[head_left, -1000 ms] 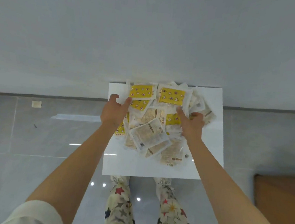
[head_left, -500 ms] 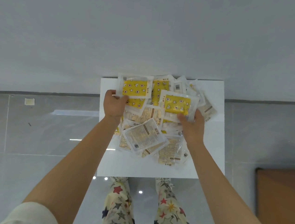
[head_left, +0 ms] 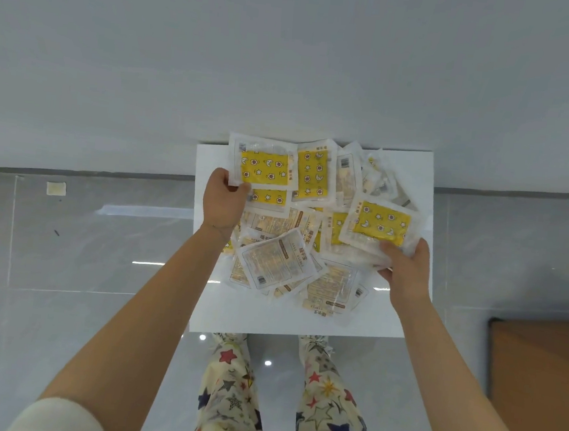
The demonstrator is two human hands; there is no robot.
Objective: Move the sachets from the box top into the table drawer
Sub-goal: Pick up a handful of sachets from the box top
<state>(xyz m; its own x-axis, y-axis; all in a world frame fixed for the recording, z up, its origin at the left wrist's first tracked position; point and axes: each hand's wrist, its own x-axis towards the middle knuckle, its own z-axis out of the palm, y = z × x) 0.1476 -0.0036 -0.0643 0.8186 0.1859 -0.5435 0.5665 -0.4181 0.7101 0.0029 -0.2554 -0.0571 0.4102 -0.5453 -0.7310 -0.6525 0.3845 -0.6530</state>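
Clear-wrapped sachets (head_left: pixel 279 263), some printed yellow with stars and moons, are heaped on the white box top (head_left: pixel 301 323). One yellow sachet (head_left: pixel 263 168) is pinched by the fingers of the left hand (head_left: pixel 224 203). A second yellow sachet (head_left: pixel 380 223) is gripped by the right hand (head_left: pixel 407 270). The box is bordered by glossy grey floor tiles (head_left: pixel 84 249) and a pale wall (head_left: pixel 289 61).

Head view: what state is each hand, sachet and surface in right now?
Left hand: pinches the far-left yellow sachet by its corner.
Right hand: grips the right yellow sachet with others beneath.
Sachet pile: loose, overlapping, on the box top.
Brown surface: partly in frame; no drawer shown.
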